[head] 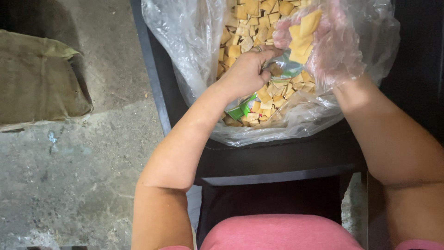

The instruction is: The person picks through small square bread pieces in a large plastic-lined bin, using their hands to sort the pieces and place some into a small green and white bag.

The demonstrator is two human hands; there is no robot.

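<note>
- A large clear plastic bag (194, 41) full of small tan square crackers (252, 21) fills the upper middle of the frame, resting on a dark stool (277, 162) whose frame runs along the bag's left and lower sides.
- To the left lies a rough concrete floor (69, 176), with a flattened brown cardboard piece (39, 78) at the upper left, well apart from the bag.
- The bag's crumpled rim rises around both hands and hides part of the crackers near its lower edge.
- A small clear packet with green print (273, 78) sits at the middle of the bag among the crackers — its long axis runs from lower left to upper right, mouth towards the upper right.
- The left hand (247, 71), bare, reaches in from the lower left with the forearm slanting up, fingers pinching the packet's mouth.
- The right hand (323, 41), in a thin clear plastic glove, comes in from the right — fingers curled around a clutch of crackers just above the packet's mouth.
- A pink garment (277, 234) shows at the bottom edge.
</note>
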